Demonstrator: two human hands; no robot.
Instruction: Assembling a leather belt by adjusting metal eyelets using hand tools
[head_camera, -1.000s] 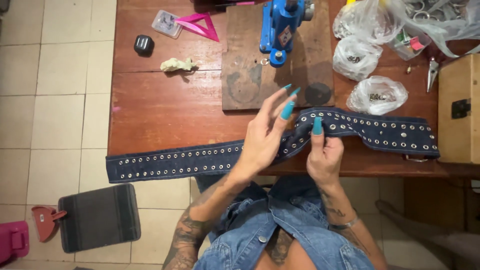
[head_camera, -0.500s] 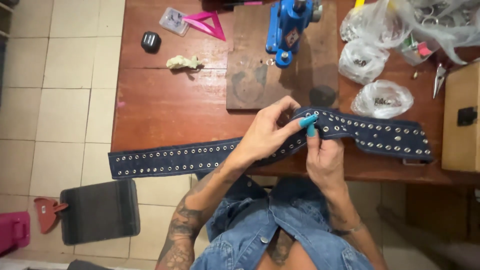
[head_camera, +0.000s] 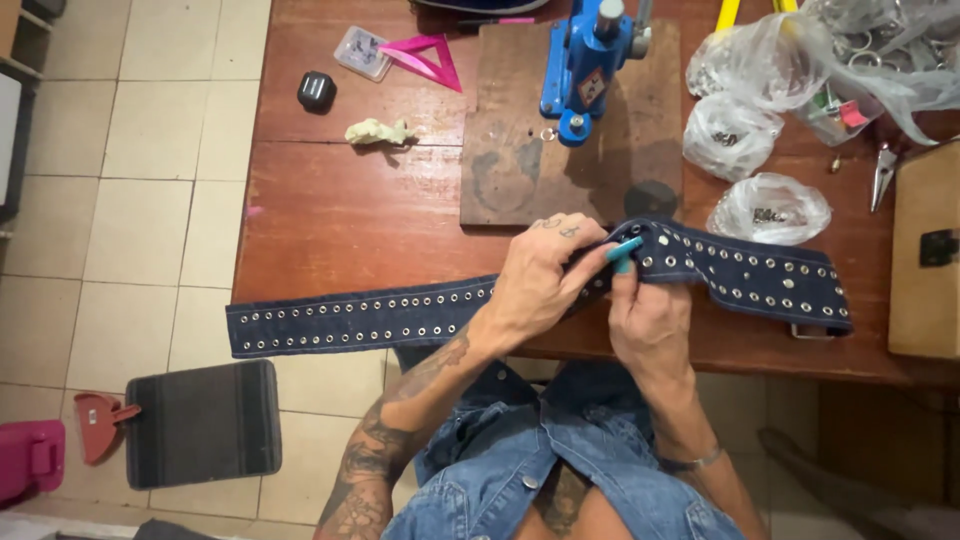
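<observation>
At the near edge of my red-brown wooden table (head_camera: 330, 215), I hold a long dark denim strap (head_camera: 340, 322) studded with two rows of metal eyelets. My left hand (head_camera: 540, 275) lies over the strap at its middle, fingers curled down and closed on the fabric, with one turquoise nail showing at the fingertips. My right hand (head_camera: 650, 320) meets it from below, thumb and fingers pinched shut on the same fold of denim, so both hands grip the strap where it bends. To the left, the strap runs past the table's edge and hangs over the tiled floor (head_camera: 150, 200); to the right it lies flat on the tabletop, ending near a tan wooden box (head_camera: 925, 250).

Beyond my hands sits a worn wooden board (head_camera: 510, 170) carrying a blue hand press (head_camera: 590, 60). Clear plastic bags of metal hardware (head_camera: 765, 205) are gathered to the right of the board, the nearest one just beyond the strap. Farther back on the left lie a pink triangle ruler (head_camera: 425, 55), a small black case (head_camera: 316, 91) and a pale crumpled scrap (head_camera: 375, 131). On the floor to my left are a dark striped mat (head_camera: 200, 420) and a red dustpan (head_camera: 98, 425). I wear an open denim vest (head_camera: 520, 470).
</observation>
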